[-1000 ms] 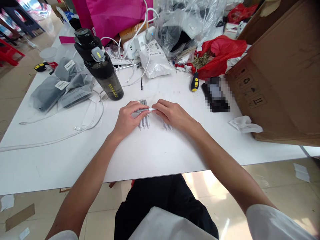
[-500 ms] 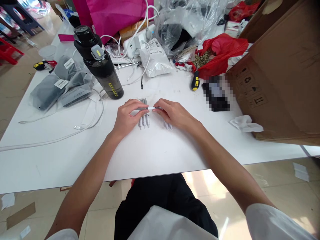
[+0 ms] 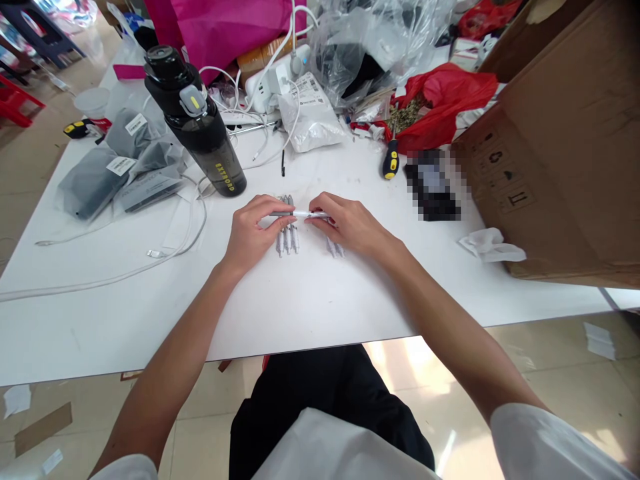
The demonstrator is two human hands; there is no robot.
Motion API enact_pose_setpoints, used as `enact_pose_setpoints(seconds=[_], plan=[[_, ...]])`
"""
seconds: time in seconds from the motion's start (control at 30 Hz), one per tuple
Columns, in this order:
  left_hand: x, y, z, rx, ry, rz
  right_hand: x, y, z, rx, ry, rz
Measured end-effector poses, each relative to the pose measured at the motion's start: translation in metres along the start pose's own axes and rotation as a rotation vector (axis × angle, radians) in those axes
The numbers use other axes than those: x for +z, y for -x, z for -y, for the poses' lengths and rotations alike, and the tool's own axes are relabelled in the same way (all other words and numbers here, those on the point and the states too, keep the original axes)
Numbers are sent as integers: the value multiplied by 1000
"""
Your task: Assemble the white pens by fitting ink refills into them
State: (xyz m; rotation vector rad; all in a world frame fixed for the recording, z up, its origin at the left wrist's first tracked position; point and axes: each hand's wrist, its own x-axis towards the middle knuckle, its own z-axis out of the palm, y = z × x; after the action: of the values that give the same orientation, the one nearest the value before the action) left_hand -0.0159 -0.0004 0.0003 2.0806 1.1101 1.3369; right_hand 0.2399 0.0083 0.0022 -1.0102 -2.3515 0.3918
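Between my two hands a grey and white pen is held level above the table. My left hand pinches its grey end with thumb and fingers. Its other end sits in the closed fingertips of my right hand, which partly cover it. Below my left fingertips several similar pens lie side by side, their upper parts partly hidden. Under my right hand the white ends of a few more pens stick out, the rest being covered.
On the white table a dark water bottle stands to the left, near bagged items and cables. A screwdriver, a red bag and a large cardboard box are at the right. A small black stick lies ahead.
My right fingers have shifted slightly along the pen, and more of its white middle part shows between my hands. Both hands keep their grip; the view has shifted slightly.
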Motion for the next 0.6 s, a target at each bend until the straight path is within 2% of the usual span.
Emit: enact_pose_setpoints(seconds=[0.37,0.6], plan=[[0,-1,1,2,14,-18,-1,0,0,0,36,-2],[-1,-1,3,-7,21,-29,-3,0,-1,12,-26,-20]])
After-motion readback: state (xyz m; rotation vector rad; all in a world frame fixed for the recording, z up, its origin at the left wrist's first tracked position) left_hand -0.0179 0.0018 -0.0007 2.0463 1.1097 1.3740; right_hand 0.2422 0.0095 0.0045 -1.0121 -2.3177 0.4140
